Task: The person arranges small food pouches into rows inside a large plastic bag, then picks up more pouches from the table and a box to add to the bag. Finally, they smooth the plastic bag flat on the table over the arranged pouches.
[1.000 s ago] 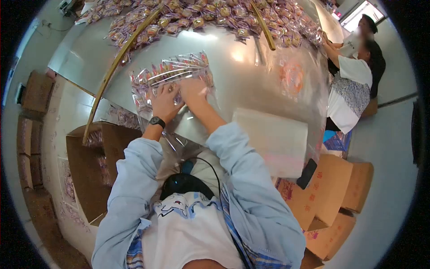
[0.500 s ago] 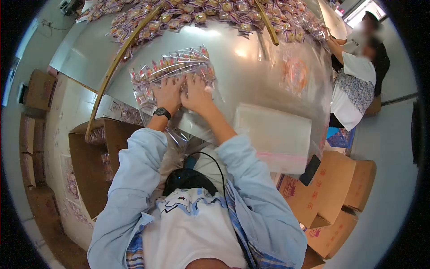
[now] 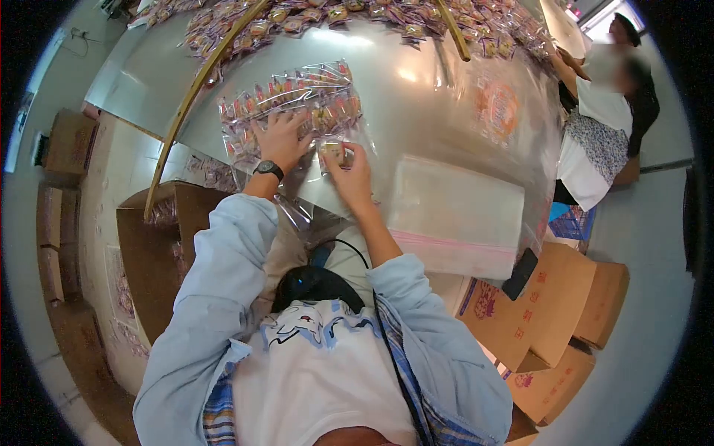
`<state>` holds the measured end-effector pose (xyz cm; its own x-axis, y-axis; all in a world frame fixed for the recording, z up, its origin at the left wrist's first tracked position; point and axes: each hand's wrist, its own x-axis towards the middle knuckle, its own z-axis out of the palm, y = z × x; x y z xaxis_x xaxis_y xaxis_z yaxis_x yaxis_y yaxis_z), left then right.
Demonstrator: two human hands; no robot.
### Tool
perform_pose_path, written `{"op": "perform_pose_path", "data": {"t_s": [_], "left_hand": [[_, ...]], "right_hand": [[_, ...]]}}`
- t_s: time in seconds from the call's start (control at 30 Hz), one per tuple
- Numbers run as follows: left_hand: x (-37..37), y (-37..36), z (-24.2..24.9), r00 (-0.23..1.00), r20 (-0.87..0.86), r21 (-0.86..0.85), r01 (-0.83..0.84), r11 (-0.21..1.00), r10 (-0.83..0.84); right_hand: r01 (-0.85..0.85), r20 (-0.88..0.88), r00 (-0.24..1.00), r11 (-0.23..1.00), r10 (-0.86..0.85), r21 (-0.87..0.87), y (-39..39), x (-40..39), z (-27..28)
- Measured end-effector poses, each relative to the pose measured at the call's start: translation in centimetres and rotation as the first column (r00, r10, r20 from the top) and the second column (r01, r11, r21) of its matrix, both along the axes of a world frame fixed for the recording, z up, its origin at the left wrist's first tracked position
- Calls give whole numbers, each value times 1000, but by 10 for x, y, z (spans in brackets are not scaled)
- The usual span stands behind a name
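so the left hand (image 3: 281, 140) is lying flat on a clear plastic bag (image 3: 286, 100) packed with rows of small wrapped snacks, fingers spread apart and pressing on the packets, not gripping anything; there's a black watch (image 3: 268, 168) on that wrist; the right hand (image 3: 349, 171) is just beside it at the bag's near right corner, fingers pinched together on one single snack packet (image 3: 332, 151), which sits right at the edge of the bag, can't tell if it's inside the plastic or on top; the bag itself lies on the shiny metal tabletop (image 3: 416, 97), right in front of the person; just to the right of the hands there's a flat stack of empty clear bags (image 3: 457, 215) with a pink strip along the near edge; further back a big loose pile of the same wrapped snacks (image 3: 335, 18) is spread across the far side of the tabletop; an open cardboard box (image 3: 160, 253) stands down on the left, more boxes (image 3: 550, 312) on the right; another person (image 3: 602, 134) stands at the far right end, hands on the pile
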<state>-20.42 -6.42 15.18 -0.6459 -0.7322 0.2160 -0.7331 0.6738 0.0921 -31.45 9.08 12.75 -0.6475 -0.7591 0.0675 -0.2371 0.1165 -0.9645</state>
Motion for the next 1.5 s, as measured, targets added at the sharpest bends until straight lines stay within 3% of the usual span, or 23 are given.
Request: {"op": "perform_pose_path", "data": {"t_s": [0.07,0.17,0.27,0.37,0.47,0.57,0.67,0.7,0.8,0.83,0.9,0.97,1.0,1.03,1.1,1.2,1.27,1.33,1.43,1.5], "left_hand": [[0,-3,-4,999,-37,-14,5,1000,-5],[-1,-5,-6,997,-71,16,2,1000,0],[-1,-5,-2,999,-43,30,7,1000,-5],[-1,-3,5,1000,-11,27,19,999,-18],[0,-7,2,999,-40,52,35,998,-33],[-1,-9,0,998,-54,25,42,999,-41],[4,-6,15,997,9,128,69,989,-70],[6,-4,16,998,7,163,60,985,-62],[-2,-15,16,998,-31,216,55,975,-49],[-3,-21,10,998,-43,217,60,974,-52],[0,-12,12,999,-39,169,29,985,-22],[-1,-17,14,995,-95,264,25,964,0],[-3,-20,15,992,-125,308,25,951,15],[-5,-21,23,999,-32,376,-22,926,37],[-6,-33,-1,994,-85,302,-41,952,70],[-3,-28,3,997,-58,245,-31,969,46],[-2,-24,-1,998,-61,181,-1,984,12],[-1,-27,-16,993,-110,67,39,997,-31],[-4,-26,-2,998,56,168,19,986,-29],[-4,-24,1,999,45,180,20,983,-28]], "right_hand": [[6,-273,962,1000,-4,6,-1,-4,-13],[108,-268,958,994,-99,20,0,1,-13],[8,-512,859,1000,4,22,7,7,-3],[58,-97,994,986,-43,158,-4,14,-19],[132,-535,844,956,30,263,-7,21,-18],[46,-378,924,961,64,273,-8,26,-5],[-143,18,990,964,142,226,-8,36,15],[-85,70,994,996,83,32,-5,46,19],[106,-244,953,953,-178,-282,-2,46,-21],[177,-370,887,944,-276,-279,-3,41,-24],[239,-221,930,938,-296,-252,-9,36,-10],[235,12,971,946,-238,-222,-15,31,16],[259,-37,960,934,-277,-247,-21,28,9],[279,-86,946,920,-312,-276,-29,24,-1],[328,-138,911,887,-388,-326,-42,18,-8],[474,408,860,774,-306,-420,-60,30,3],[332,97,942,845,-323,-419,-61,21,9],[270,-229,891,862,-393,-429,-78,5,1],[160,-320,901,909,-294,-385,-81,-12,-4],[117,-330,912,926,-243,-359,-80,-16,-4]]}}
